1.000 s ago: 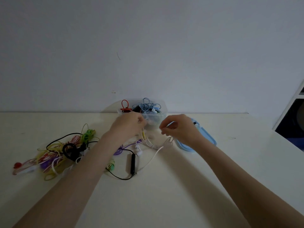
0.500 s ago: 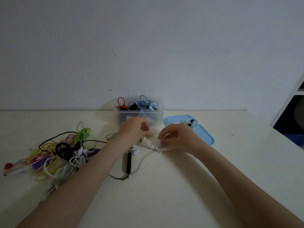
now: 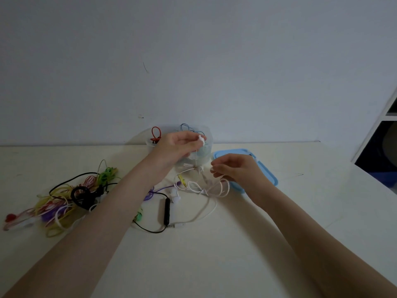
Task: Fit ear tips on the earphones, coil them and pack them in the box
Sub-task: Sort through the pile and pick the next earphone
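Two bare hands work above a cream table (image 3: pixel 236 244). The left hand (image 3: pixel 175 148) is raised in front of the clear plastic box (image 3: pixel 209 139) of coiled earphones, fingertips pinched on a white earbud (image 3: pixel 201 139) whose thin white cable (image 3: pixel 211 189) hangs down to loose loops on the table. The right hand (image 3: pixel 238 168), lower and beside the blue plastic lid (image 3: pixel 268 175), has its fingers curled around that cable; how tightly, I cannot tell. One tangled heap of coloured earphones (image 3: pixel 71 196) lies left, and a black inline remote (image 3: pixel 167 211) lies between the forearms.

Cream table (image 3: pixel 214 254): cable tangle (image 3: pixel 64 201), clear box (image 3: pixel 206 155), blue lid (image 3: pixel 266 175).
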Demonstrator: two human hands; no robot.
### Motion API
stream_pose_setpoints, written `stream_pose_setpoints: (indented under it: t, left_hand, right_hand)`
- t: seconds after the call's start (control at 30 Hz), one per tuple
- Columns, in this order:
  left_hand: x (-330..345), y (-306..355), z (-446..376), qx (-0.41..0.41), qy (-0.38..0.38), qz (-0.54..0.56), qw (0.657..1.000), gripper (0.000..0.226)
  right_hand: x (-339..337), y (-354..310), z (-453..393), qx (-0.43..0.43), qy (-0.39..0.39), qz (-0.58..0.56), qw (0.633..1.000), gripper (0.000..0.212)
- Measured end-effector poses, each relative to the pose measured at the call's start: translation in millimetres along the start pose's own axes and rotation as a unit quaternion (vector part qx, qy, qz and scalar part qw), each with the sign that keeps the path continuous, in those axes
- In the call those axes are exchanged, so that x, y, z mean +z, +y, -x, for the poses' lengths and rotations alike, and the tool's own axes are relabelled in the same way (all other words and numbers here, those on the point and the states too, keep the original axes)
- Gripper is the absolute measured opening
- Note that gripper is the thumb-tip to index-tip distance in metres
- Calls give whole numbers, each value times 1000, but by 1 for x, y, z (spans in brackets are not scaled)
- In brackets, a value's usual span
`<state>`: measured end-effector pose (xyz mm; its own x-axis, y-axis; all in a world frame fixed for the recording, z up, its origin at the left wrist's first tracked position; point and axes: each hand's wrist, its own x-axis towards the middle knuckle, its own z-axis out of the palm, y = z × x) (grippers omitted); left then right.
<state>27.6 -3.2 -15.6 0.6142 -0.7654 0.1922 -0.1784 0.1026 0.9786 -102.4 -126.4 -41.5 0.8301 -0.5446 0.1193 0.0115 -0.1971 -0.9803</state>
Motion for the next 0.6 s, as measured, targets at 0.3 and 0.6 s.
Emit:
stream_pose_setpoints:
  t: [0.3,0.6]
  left_hand:
    - [-17,9,-5,69,152,-56,984,6]
    - [-26,0,-3,-39,-44,-454,889,6]
  right_hand:
    - [8,-3,6,-24,-167,177,970,7]
    - [-8,-17,9,-5,-182,99,978,6]
